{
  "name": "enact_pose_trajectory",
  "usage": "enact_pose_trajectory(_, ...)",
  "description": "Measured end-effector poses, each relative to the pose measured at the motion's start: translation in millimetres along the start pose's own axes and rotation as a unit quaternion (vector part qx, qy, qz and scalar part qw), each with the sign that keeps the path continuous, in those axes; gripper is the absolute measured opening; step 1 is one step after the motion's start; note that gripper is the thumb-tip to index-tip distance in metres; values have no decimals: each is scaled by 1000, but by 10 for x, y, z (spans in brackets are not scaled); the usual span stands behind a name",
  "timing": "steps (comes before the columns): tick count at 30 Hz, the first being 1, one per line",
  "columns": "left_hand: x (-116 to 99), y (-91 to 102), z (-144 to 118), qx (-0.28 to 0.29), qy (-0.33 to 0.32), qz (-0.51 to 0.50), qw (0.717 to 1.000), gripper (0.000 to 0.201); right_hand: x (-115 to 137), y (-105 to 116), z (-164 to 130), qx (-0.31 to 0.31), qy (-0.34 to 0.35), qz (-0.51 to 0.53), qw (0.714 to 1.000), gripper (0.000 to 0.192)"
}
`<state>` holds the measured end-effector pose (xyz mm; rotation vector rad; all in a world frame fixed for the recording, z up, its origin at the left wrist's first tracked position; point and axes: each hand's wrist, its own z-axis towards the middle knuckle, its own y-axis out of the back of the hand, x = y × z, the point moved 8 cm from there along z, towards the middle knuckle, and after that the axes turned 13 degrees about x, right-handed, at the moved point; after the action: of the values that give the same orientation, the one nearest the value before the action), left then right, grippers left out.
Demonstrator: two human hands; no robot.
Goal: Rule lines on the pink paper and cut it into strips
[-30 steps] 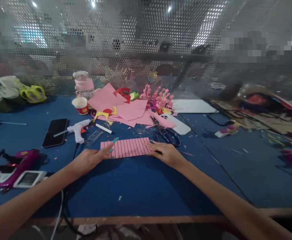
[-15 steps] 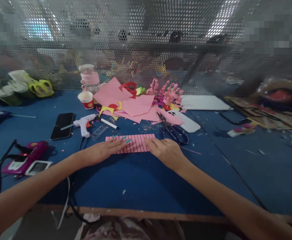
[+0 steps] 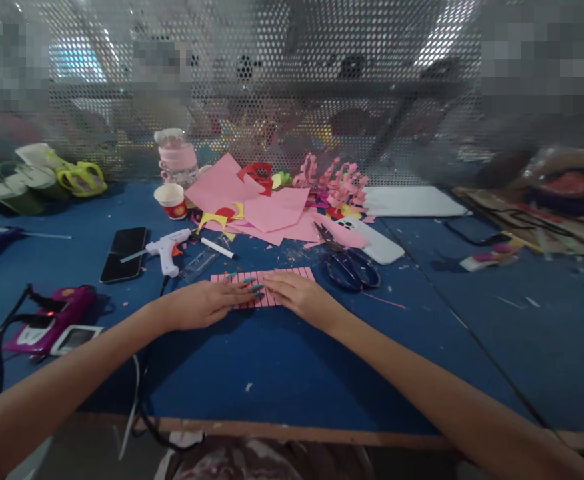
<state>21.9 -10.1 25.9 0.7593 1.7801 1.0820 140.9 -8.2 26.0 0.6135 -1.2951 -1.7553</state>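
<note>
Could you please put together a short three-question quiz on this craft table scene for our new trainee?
1. True or false: both hands rest flat on the pink paper strip ruled with dark lines.
2. Which tool lies just right of that strip? A) white hot-glue gun B) dark-handled scissors C) black smartphone
3. Fill in: the small paper cup with the red band stands in front of a pink and clear ______.

Key
1. True: the left hand and the right hand both press on it, fingers meeting near the middle.
2. B: the dark-handled scissors; the white hot-glue gun and the black smartphone lie to the left.
3. Bottle.
</note>
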Motion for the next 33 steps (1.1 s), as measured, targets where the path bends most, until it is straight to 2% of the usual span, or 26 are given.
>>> enact_pose_trajectory(4, 93, 40, 6, -92, 55, 81, 991, 32, -105, -135, -32, 31, -43, 89, 995, 32)
enact_pose_trajectory(7, -9, 42, -23, -180, 1, 179, 967, 33, -134, -133, -35, 28, -61, 122, 990, 32)
enact_pose_trajectory(10, -62, 49, -47, -233, -10, 231, 945, 35, -137, -113, -25, 24, -68, 137, 988, 32)
enact_pose_trajectory(15, -5, 33, 37, -201, 48, 211, 955, 39, -147, -156, 2, 44, -86, 121, 988, 33)
enact_pose_trajectory(19, 65, 4, 71, -187, 88, 179, 962, 50, -183, -217, -3, 63, -104, 122, 985, 36)
enact_pose_trajectory(25, 174, -142, 130, -97, 63, 73, 991, 69, -240, -243, -24, 82, -139, 138, 977, 42)
enact_pose_trajectory(33, 184, -153, 171, -67, 89, 65, 992, 71, -214, -236, 25, 99, -126, 133, 978, 42)
